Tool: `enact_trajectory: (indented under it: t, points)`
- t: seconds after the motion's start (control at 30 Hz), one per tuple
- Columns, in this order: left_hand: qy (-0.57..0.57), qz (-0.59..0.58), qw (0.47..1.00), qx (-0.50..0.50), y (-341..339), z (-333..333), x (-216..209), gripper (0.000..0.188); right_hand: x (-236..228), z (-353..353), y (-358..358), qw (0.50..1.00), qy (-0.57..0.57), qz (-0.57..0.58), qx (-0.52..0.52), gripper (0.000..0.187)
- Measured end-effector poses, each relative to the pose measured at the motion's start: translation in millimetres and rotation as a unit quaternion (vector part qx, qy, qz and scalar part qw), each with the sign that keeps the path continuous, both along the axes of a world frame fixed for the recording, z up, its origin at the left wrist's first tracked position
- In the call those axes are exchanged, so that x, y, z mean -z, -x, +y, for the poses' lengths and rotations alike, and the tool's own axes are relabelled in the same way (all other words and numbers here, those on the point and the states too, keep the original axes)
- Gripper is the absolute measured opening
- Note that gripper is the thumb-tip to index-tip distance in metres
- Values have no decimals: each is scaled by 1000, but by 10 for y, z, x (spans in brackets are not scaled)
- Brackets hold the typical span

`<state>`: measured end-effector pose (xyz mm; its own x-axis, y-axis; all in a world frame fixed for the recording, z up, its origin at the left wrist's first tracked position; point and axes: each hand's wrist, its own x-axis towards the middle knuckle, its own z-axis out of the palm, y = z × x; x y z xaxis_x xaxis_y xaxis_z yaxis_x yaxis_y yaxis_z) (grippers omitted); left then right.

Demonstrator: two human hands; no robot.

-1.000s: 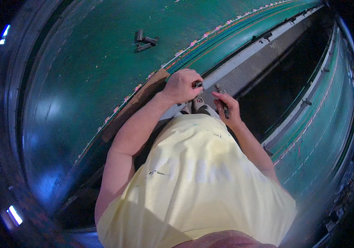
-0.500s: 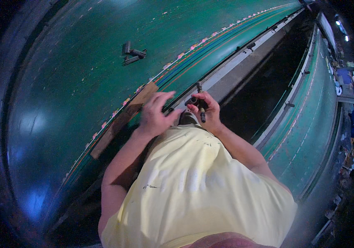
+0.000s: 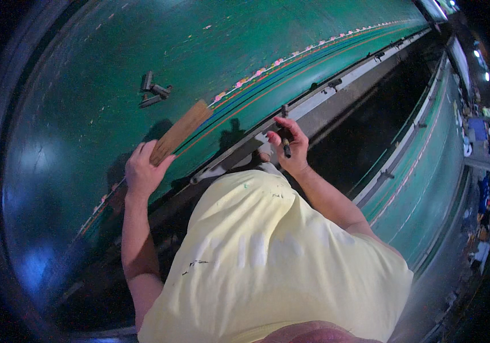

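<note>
While the left hand [image 3: 142,171] has its fingers wrapped round a wooden strip [image 3: 179,131] lying on the green bench [image 3: 85,68], I note the right hand [image 3: 289,150] pinching a dark pen-like tool [image 3: 285,147] above the grey rail [image 3: 336,106].

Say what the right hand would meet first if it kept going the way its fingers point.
Probably the pale rail just beyond the right hand, which holds a dark pen-like tool; depth there is unclear.
</note>
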<state>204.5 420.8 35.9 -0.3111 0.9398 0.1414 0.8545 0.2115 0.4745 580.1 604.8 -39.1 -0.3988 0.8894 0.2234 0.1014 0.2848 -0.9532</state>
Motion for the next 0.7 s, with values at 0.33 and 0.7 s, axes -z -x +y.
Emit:
enact_trajectory:
  t: [0.33,0.7]
  points:
    - [90,-65,993,31,-2007,1833,-18,57,-80,1610,-1055,980,-170,-85,55,41]
    - [76,-50,994,57,-2410,2062,228,55,-136,1995,-1330,986,-149,-67,17,42]
